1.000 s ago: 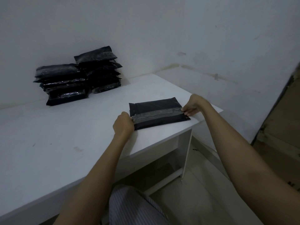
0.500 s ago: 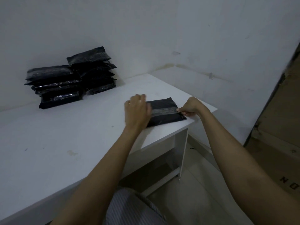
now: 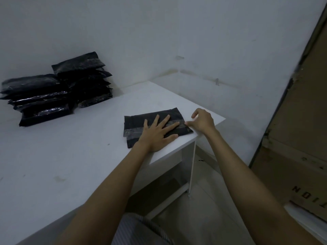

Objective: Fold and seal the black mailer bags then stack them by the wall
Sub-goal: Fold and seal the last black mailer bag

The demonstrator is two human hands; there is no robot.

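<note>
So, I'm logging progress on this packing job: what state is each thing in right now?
Mailer bag: folded, lying flat near the table corner, grey strip across it.
Left hand: flat on the bag, fingers spread, pressing.
Right hand: pinching the strip's right end at the bag's edge.
Stacked bags: two piles against the wall, right pile taller.
Table: white, bearing the bags.

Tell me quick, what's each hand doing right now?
Left hand: open, fingers flat, pressing on the mailer bag.
Right hand: pinching the bag's right edge at the tape strip.
</note>
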